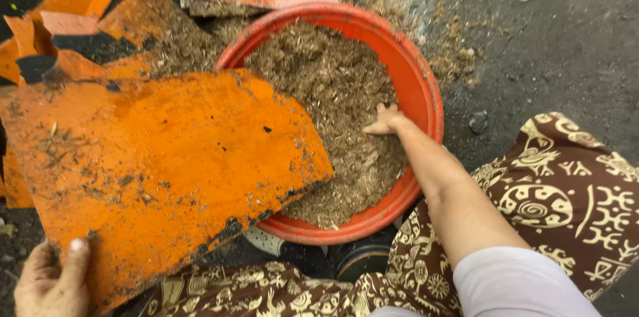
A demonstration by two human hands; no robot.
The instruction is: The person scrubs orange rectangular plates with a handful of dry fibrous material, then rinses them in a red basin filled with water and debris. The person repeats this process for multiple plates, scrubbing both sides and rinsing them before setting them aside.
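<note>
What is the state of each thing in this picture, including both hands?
Red basin: upright, nearly full of brown fibrous material.
Large orange sheet: tilted, one corner over the basin, dirty, edges chipped.
Left hand: gripping the sheet's near corner.
Right hand: fingers pushed into the material.
Orange pieces: broken, piled behind the sheet.
Ground: dark, strewn with material.

This looks like an outdoor work yard rather than a room. The ground [566,31] is dark, rough and wet-looking, strewn with fibrous brown litter [452,51]; broken orange sheets [80,4] lie heaped along its far edge beside a red basin [426,101] of shredded plant matter [333,91].
</note>
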